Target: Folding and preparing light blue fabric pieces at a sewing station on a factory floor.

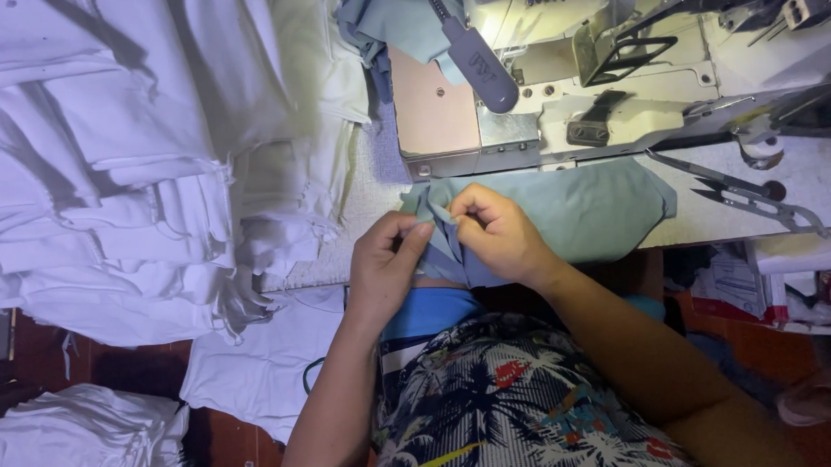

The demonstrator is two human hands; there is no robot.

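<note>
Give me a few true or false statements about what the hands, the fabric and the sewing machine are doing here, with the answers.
1. Both hands pinch the grey-green fabric. True: the left hand and right hand grip its folded edge.
2. The white garments are stacked on the person's right. False: they lie to the left.
3. The thread snips lie on the sewing machine table. True.
4. The right hand holds the snips. False: they lie apart from it, untouched.
5. The fabric is bright red. False: it is grey-green.
</note>
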